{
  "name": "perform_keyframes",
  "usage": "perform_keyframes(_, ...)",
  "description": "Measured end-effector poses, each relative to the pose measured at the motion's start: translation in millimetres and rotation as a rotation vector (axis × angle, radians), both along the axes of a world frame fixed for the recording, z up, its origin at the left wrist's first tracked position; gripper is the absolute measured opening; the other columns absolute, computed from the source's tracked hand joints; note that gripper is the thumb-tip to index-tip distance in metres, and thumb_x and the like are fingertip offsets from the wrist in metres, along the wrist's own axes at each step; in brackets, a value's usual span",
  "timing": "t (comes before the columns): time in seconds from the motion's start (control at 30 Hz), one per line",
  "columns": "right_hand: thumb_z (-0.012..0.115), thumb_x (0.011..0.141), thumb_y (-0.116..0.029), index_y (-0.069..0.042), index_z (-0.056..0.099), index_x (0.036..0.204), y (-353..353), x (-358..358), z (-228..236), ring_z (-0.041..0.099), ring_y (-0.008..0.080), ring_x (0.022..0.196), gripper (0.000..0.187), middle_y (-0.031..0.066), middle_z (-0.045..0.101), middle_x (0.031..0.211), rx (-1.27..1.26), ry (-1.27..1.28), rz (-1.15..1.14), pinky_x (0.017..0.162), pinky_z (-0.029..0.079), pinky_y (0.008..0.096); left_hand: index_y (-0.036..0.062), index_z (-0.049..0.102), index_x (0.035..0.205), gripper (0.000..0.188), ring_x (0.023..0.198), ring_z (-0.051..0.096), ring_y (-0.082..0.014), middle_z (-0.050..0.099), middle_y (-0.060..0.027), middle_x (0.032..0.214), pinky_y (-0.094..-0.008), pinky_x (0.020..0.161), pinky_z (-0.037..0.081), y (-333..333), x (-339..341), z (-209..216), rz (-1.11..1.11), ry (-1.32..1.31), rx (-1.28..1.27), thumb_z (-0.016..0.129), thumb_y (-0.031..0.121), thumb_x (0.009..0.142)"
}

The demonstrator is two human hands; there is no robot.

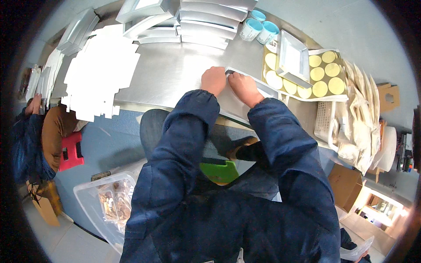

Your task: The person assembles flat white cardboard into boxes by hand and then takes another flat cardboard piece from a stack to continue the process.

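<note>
A shallow silver-grey cardboard box (229,104) lies at the near edge of the metal table, partly covered by my hands and sleeves. My left hand (213,80) is closed at the box's far left corner, knuckles up. Just beside it, my right hand (244,89) has its fingers curled over the same corner from the inner side. Both hands grip the box wall there; the fingertips are hidden. Right of the box, a finished-looking box of the same kind (294,57) rests on a sheet of round yellow stickers (322,87).
Flat white card blanks (98,72) overhang the table's left edge. Stacked silver boxes (212,22) and blue-topped cups (267,33) stand at the back. A white basket (323,120) and plastic bags (364,105) sit right. Below are a clear bin (83,193) and another person's red stool (71,151).
</note>
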State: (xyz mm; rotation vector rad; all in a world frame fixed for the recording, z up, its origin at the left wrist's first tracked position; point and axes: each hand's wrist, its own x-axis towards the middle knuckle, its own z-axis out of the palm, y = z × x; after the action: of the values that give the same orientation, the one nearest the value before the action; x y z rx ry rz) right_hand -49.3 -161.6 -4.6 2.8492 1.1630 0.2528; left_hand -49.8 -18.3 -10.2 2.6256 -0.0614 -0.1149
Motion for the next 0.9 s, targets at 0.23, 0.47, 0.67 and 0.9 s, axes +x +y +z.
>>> perform_keyframes(0.23, 0.055, 0.077, -0.011, -0.004, 0.063, 0.080, 11.0, 2.1, -10.3, 0.066, 0.0259, 0.066, 0.011, 0.0139, 0.064, 0.074, -0.016, -0.051, -0.012, 0.054, 0.054, 0.0347, 0.0046, 0.066, 0.085, 0.020, 0.082, 0.064, -0.0360, 0.066, -0.0177, 0.087, -0.0435, 0.073, 0.051, 1.0, 6.6, -4.7, -0.093, -0.068, 0.028, 0.047, 0.012, 0.083)
perform_keyframes(0.47, 0.056, 0.076, -0.011, -0.004, 0.061, 0.079, 11.7, 4.8, -9.0, 0.065, 0.0241, 0.064, 0.009, 0.0123, 0.063, 0.073, 0.000, -0.079, -0.037, 0.051, 0.053, 0.0347, 0.0047, 0.066, 0.085, 0.021, 0.082, 0.064, -0.0365, 0.066, -0.0190, 0.087, -0.0444, 0.073, 0.051, 3.6, 10.6, -3.8, -0.093, -0.031, 0.022, 0.047, 0.013, 0.083)
perform_keyframes(0.67, 0.053, 0.078, -0.011, -0.005, 0.054, 0.083, -2.7, -7.2, -9.6, 0.064, 0.0251, 0.068, 0.008, 0.0106, 0.059, 0.077, 0.096, -0.005, -0.083, 0.054, 0.052, 0.0350, 0.0035, 0.064, 0.086, 0.018, 0.081, 0.064, -0.0376, 0.065, -0.0210, 0.086, -0.0444, 0.073, 0.051, 0.8, -0.5, 5.1, -0.003, 0.095, 0.045, 0.050, 0.013, 0.080)
perform_keyframes(0.9, 0.052, 0.079, -0.012, -0.007, 0.053, 0.084, -5.4, -11.0, -18.0, 0.063, 0.0244, 0.071, 0.007, 0.0080, 0.057, 0.077, 0.240, -0.040, -0.100, 0.060, 0.051, 0.0355, 0.0048, 0.065, 0.086, 0.017, 0.080, 0.065, -0.0354, 0.066, -0.0187, 0.084, -0.0432, 0.070, 0.052, -18.4, -4.7, 13.1, 0.086, 0.019, 0.104, 0.052, 0.014, 0.080)
